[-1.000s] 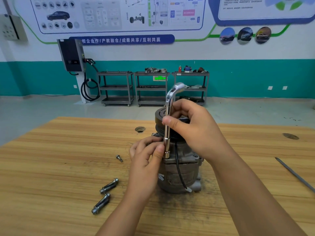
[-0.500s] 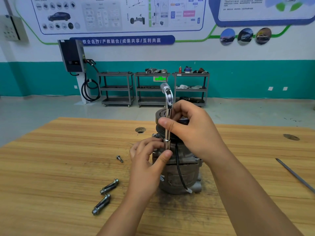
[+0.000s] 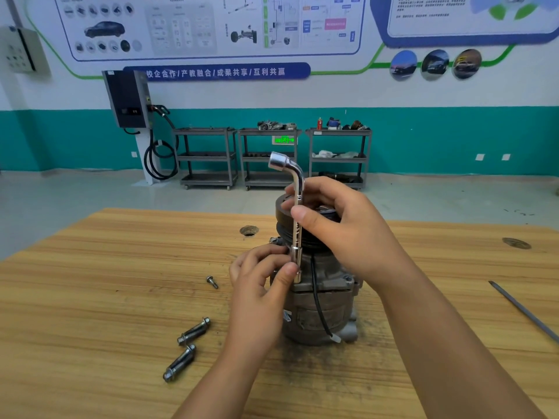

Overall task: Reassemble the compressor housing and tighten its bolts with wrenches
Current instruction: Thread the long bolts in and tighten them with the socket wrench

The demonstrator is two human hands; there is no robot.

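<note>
From the head camera, the grey cast-metal compressor housing (image 3: 320, 303) stands upright on the pale wooden table (image 3: 106, 297), black pulley on top. The right hand (image 3: 341, 231) curls round the mid-shaft of a chrome L-shaped socket wrench (image 3: 298, 219) held vertical. The left hand (image 3: 260, 279) pinches its lower socket end against the housing's upper flange. The housing looks heavy and rigid enough to stay put. The polished wrench looks slippery, so I'd grip the bent top for leverage. Two loose flanged steel bolts (image 3: 193, 331) lie nearby.
</note>
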